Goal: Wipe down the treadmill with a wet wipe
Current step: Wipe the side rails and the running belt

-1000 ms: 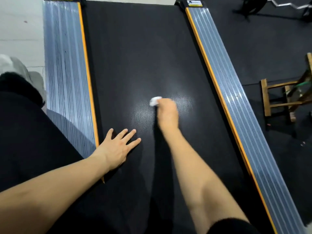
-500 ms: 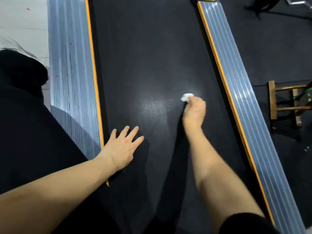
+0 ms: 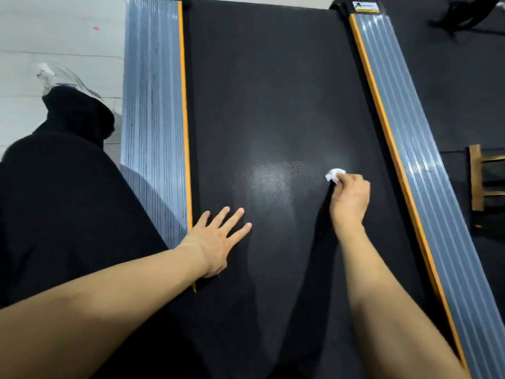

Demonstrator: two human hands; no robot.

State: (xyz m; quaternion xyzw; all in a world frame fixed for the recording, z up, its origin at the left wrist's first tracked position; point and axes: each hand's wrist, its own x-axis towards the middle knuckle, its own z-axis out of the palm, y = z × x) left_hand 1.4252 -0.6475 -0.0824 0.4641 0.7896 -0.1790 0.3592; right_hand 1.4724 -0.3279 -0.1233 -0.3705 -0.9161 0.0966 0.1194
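Unreadable label (image 3: 365, 6) on treadmill rail (image 3: 426, 149)

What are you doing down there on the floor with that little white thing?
A person is cleaning a treadmill. Their right hand pinches a crumpled white wet wipe and presses it on the black treadmill belt, toward the right side rail. Their left hand rests flat on the belt with fingers spread, beside the left side rail.
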